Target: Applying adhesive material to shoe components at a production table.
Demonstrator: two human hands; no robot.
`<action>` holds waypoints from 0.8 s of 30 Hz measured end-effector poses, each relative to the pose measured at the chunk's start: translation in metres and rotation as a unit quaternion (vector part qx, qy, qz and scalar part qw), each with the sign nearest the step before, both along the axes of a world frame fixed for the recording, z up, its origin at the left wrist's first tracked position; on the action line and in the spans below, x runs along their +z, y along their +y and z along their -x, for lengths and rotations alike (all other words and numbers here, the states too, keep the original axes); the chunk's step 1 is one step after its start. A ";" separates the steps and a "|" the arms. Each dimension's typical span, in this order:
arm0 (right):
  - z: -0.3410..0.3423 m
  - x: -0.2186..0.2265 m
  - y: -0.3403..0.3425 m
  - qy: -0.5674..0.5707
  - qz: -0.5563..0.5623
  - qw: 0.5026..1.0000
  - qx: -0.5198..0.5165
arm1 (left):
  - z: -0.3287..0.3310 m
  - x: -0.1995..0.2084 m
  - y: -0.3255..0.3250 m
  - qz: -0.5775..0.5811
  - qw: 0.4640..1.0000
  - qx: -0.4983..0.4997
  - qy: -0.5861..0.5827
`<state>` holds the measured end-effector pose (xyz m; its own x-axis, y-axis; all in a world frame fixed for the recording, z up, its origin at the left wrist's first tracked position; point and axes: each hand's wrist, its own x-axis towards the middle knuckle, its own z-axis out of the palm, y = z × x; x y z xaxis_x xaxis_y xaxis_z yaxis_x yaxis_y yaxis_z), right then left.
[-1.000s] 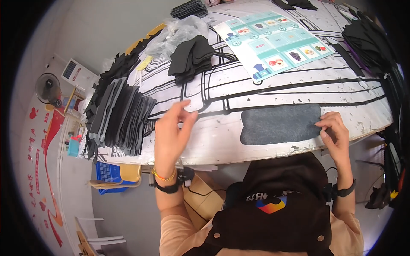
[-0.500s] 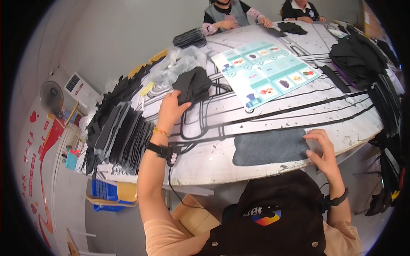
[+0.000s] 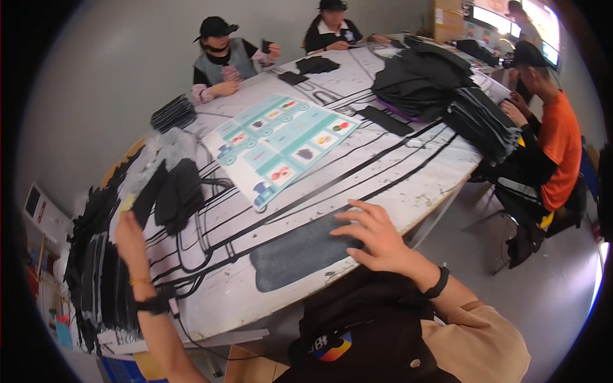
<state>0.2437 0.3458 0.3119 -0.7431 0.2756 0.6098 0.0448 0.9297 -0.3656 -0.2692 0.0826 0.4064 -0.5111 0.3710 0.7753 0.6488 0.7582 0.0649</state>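
A dark grey, long fabric piece with rounded, wavy ends [image 3: 297, 255] lies flat near the table's front edge. Over its right end is my right hand [image 3: 377, 239], fingers spread and curved, fingertips at the fabric. My left hand [image 3: 131, 242] is at the left beside a small pile of folded black fabric pieces [image 3: 181, 195]. A black fabric piece [image 3: 151, 195] slants from that pile down to my left fingers, which appear closed on its edge. Motion blurs those fingertips somewhat.
Rows of stacked dark strips [image 3: 102, 281] line the left side, beside clear plastic bags [image 3: 163, 150]. A printed picture sheet [image 3: 281, 143] covers mid-table. Large black fabric heaps [image 3: 421, 76] stand at the right. Co-workers sit at the far side, and one in an orange shirt [image 3: 562, 147] at right.
The view has swung to the right, bringing more co-workers in. My left hand has drawn a black piece leftward from the pile. My right hand has moved further over the grey piece.
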 end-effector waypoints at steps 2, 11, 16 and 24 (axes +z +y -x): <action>0.001 -0.004 0.000 0.003 0.007 1.000 -0.010 | -0.012 0.014 -0.017 -0.086 0.994 -0.062 0.034; -0.003 -0.007 0.003 0.047 0.055 0.997 0.000 | -0.197 0.000 -0.023 -0.310 0.880 -0.253 -0.255; -0.003 0.004 0.002 0.089 0.081 0.992 0.050 | -0.288 -0.050 0.002 -0.257 0.808 -0.330 -0.414; 0.000 0.004 -0.007 0.122 0.094 0.985 0.072 | -0.320 -0.082 0.025 -0.182 0.760 -0.409 -0.471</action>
<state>0.2441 0.3393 0.3155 -0.6208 0.3034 0.7229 -0.1927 0.8348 -0.5158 0.0512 0.1072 0.3239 -0.6163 0.7124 0.3356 0.4295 -0.0532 0.9015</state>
